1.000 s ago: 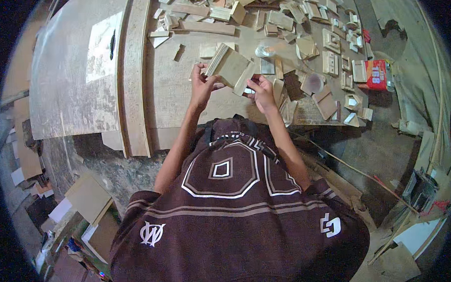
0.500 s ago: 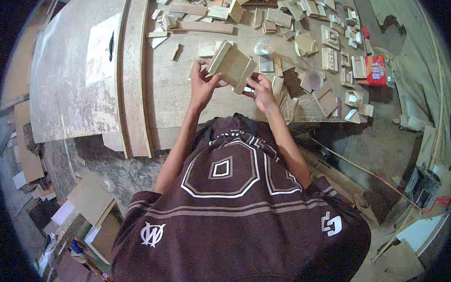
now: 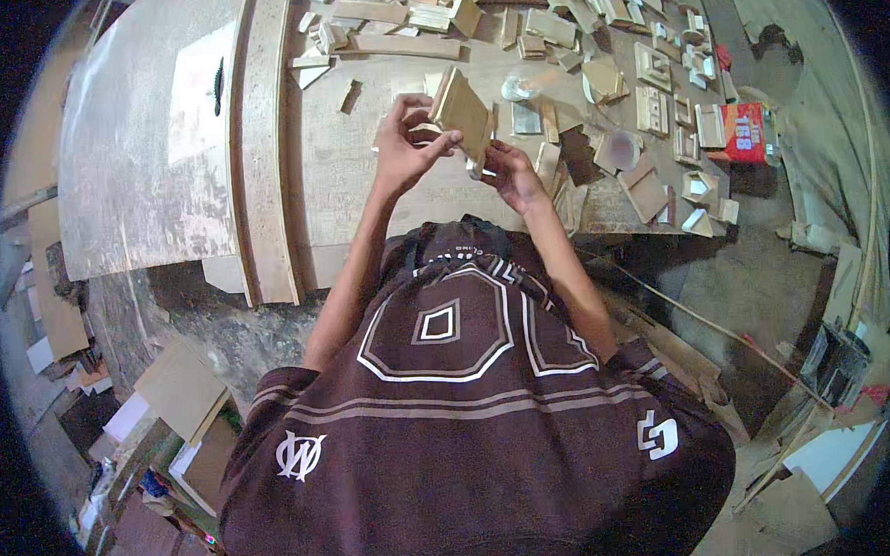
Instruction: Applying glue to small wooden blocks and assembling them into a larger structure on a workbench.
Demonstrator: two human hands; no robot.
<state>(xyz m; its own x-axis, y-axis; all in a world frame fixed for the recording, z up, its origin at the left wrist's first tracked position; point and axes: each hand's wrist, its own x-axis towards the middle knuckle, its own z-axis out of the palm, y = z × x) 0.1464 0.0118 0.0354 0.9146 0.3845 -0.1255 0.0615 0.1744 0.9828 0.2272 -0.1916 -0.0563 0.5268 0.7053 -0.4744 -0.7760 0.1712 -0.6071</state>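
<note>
Above the workbench [image 3: 365, 222] I hold up a small wooden assembly [image 3: 462, 114], a pale flat panel with strips along its edges. My left hand [image 3: 404, 147] grips its left side, thumb across the lower edge. My right hand [image 3: 515, 176] pinches the lower right corner; part of those fingers is hidden behind the piece. The panel is tilted, its broad face turned partly to the right. A small clear round dish [image 3: 522, 83] and a grey square block [image 3: 526, 118] lie on the bench just right of the assembly.
Wood offcuts [image 3: 398, 46] are heaped along the bench's far side. Several small moulded wooden pieces [image 3: 653, 109] stand at the right, beside a red box [image 3: 746, 133]. Long boards [image 3: 264, 147] cross the bench on the left. Panels [image 3: 179, 390] lean low at the left.
The wooden assembly has been turned in my hands, so its broad face now looks narrower and more edge-on. Both hands keep hold of it and have shifted slightly.
</note>
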